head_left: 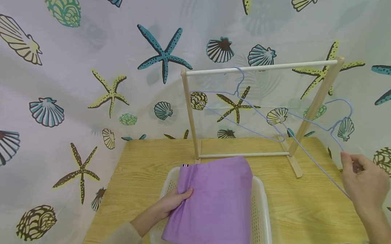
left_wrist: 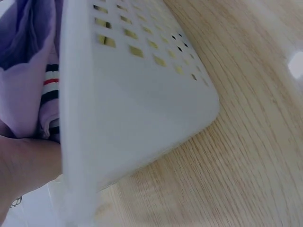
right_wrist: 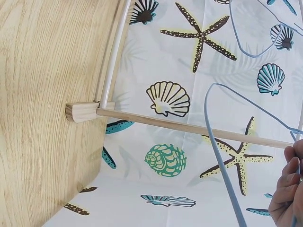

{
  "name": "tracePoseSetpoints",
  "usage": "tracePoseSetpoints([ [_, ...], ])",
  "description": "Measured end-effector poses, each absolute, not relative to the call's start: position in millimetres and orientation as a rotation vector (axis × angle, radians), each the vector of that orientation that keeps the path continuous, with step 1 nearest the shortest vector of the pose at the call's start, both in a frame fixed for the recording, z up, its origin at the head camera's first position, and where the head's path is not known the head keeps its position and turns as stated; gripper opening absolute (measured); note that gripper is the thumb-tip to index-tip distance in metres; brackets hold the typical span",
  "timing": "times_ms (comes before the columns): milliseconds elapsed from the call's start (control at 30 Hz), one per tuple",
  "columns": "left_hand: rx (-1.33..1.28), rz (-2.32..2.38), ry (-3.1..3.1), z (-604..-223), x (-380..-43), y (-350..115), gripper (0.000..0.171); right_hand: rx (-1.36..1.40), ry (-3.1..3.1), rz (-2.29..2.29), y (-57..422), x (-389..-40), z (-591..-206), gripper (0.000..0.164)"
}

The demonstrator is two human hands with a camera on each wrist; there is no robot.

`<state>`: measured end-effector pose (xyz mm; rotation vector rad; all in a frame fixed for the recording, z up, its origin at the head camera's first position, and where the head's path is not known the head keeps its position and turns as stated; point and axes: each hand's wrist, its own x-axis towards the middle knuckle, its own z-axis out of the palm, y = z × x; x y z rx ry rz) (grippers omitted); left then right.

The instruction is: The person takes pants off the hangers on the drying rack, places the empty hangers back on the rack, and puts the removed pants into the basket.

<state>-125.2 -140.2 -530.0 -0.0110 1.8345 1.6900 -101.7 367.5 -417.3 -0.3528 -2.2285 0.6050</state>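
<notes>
My left hand [head_left: 172, 202] grips a folded purple garment [head_left: 218, 204] by its left side, thumb on top. The garment lies over the white plastic basket [head_left: 263, 210]. In the left wrist view, a striped trim [left_wrist: 51, 87] of navy, white and red shows on the purple cloth [left_wrist: 21, 97] near that hand. Off to the right, my right hand [head_left: 365, 180] pinches a thin blue wire hanger [head_left: 335, 127] in the air, its hook upward. The same hanger [right_wrist: 218, 153] crosses the right wrist view, with the fingers [right_wrist: 286, 189] at the right edge.
Behind the basket stands a wooden rack [head_left: 319, 98] with a white top rail [head_left: 278, 66]. Another blue hanger [head_left: 260, 113] hangs from that rail, left of its middle. A wood-grain table [head_left: 145, 168] bears everything. A curtain [head_left: 84, 130] printed with shells and starfish surrounds it.
</notes>
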Motion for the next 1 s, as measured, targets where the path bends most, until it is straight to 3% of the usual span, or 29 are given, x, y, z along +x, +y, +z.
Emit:
tracePoseSetpoints([
  [367, -0.002, 1.612, 1.972, -530.6, -126.7, -137.7, 0.065, -0.375, -2.23, 0.618, 369.4, -101.9, -419.1, 0.039],
  [700, -0.01, 1.59, 2.035, -537.8, -127.0, -135.9, 0.051, -0.386, -2.231, 0.602, 370.2, -102.2, -421.2, 0.04],
  [1000, -0.165, 1.566, 2.211, -528.6, -124.5, -136.4, 0.065, -0.402, -2.241, 0.617, 370.4, -101.4, -422.0, 0.04],
])
